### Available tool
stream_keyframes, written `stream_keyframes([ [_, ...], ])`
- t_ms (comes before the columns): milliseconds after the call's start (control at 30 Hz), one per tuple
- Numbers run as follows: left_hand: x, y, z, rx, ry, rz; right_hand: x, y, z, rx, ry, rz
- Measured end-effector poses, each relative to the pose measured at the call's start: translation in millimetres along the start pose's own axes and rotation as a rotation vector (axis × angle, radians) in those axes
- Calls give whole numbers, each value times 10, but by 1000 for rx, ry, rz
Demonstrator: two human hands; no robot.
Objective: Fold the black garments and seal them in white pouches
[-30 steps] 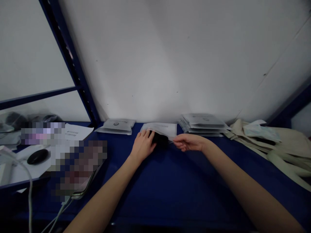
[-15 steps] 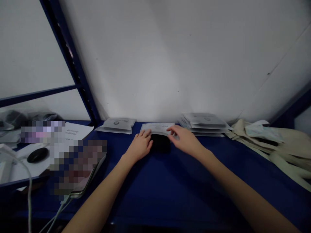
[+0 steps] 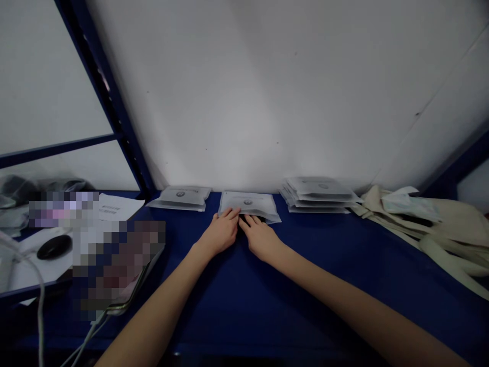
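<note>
A frosted plastic zip bag (image 3: 250, 200) with a round dark logo lies against the wall, its near edge toward me. My left hand (image 3: 222, 232) is at the bag's near left edge, fingers over the film and pinching it. My right hand (image 3: 262, 238) is close beside it, its fingers stretched out and reaching under the upper film at the bag's mouth. The fingertips are partly covered by the bag. The black item seen earlier is hidden now.
To the left lies another frosted bag (image 3: 180, 198); a stack of bags (image 3: 320, 194) stands to the right. Beige cloth (image 3: 454, 221) lies far right. A phone (image 3: 132, 290) with a cable, papers (image 3: 124, 204) and a black oval object (image 3: 54, 247) are at left on the blue tabletop (image 3: 244, 300).
The black item has gone out of sight at the bag's mouth. My right hand has moved left and nearer, from the bag's right side to beside my left hand.
</note>
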State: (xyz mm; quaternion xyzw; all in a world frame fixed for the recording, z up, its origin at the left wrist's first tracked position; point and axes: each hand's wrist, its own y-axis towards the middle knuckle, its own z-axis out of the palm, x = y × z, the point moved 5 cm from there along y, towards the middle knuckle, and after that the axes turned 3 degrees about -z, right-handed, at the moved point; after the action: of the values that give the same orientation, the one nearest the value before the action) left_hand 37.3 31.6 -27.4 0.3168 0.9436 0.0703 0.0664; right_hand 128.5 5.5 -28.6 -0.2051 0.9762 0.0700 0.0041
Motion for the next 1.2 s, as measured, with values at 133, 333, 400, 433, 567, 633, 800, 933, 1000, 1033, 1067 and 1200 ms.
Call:
stream_keyframes([
  [133,16,15,8,-8,18,5,-81,88,23,25,35,29],
  [333,56,11,-43,-50,66,-30,-204,154,56,26,-20,149],
  [400,60,8,-59,-67,72,-31,-253,151,64,33,-46,208],
  [433,61,9,-62,-74,74,-28,-276,146,65,31,-60,235],
  [567,75,23,-60,-123,22,-11,-357,126,57,-13,-128,277],
  [633,99,33,-62,-164,-60,-10,-393,119,58,-29,-153,261],
  [800,263,49,-44,-263,-254,-184,-405,71,35,-31,-149,192],
  [933,339,61,7,-225,-205,-268,-281,-34,-55,-13,-99,201],
  [1000,354,67,22,-191,-179,-277,-223,-84,-135,-8,-56,207],
  [1033,362,67,25,-182,-169,-284,-225,-104,-179,-4,-36,230],
  [1067,370,67,25,-179,-156,-294,-254,-120,-227,-6,-27,265],
  [1200,391,63,31,-171,-122,-316,-589,-131,-395,-119,-107,391],
])
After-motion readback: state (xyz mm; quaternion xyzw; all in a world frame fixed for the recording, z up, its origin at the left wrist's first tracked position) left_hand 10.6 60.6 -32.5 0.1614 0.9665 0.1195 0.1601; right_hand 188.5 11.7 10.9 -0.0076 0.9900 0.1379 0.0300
